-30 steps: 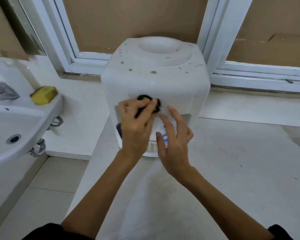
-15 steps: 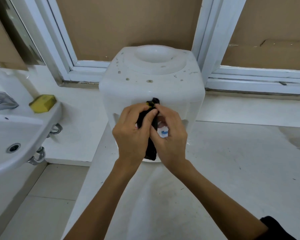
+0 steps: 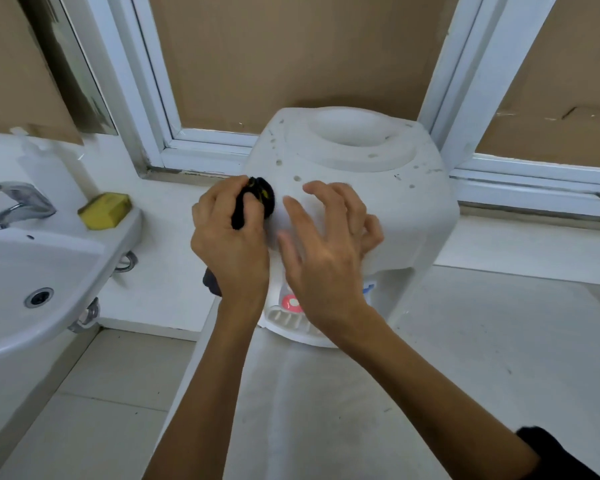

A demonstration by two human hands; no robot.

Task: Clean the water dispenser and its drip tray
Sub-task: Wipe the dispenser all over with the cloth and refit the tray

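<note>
A white tabletop water dispenser (image 3: 406, 202) stands on a pale counter, its top speckled with dark spots around the empty bottle well. Its white slotted drip tray (image 3: 286, 320) sticks out at the bottom front, under a red tap (image 3: 290, 302). My left hand (image 3: 231, 244) grips a black cloth (image 3: 258, 199) with yellow marks, pressed against the dispenser's upper left front corner. My right hand (image 3: 326, 247) lies with fingers spread on the dispenser's front top edge, holding nothing.
A white washbasin (image 3: 32, 271) with a chrome tap (image 3: 14, 202) hangs at the left, a yellow sponge (image 3: 105, 210) on its rim. White window frames (image 3: 146, 98) backed with brown cardboard stand behind. The pale counter (image 3: 482, 358) runs to the right; tiled floor lies lower left.
Both hands have risen from the tap area to the dispenser's top front. The left hand carried the cloth up and left; the right hand let go of it and spread out.
</note>
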